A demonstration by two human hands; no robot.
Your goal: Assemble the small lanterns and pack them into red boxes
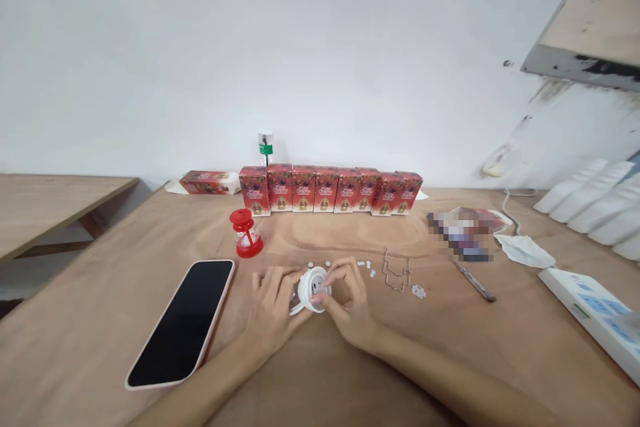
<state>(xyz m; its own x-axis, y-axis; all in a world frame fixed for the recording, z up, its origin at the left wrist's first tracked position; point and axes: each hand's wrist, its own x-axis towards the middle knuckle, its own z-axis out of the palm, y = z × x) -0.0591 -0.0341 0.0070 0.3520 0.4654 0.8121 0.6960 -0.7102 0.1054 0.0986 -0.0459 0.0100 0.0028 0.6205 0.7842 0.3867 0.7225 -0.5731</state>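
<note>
A small white lantern [314,289] with a clear body lies on its side above the table, its round base turned toward me and its inside showing. My left hand [270,300] is wrapped round the clear body. At the base, the thumb and fingertips of my right hand [354,303] pinch at the rim and opening; whether a small part is between them is hidden. Two small round button cells [328,263] lie just behind the hands. To the right are several small white pieces [369,265], thin bent metal strips [397,271] and a flat white plate [419,291].
A red lantern [246,235] stands behind a phone [183,323] on the left. Several red boxes [326,190] line the back, with a clear bottle [266,148] behind. On the right are a pen-like tool [475,281], a tissue [525,251] and a white box [590,313].
</note>
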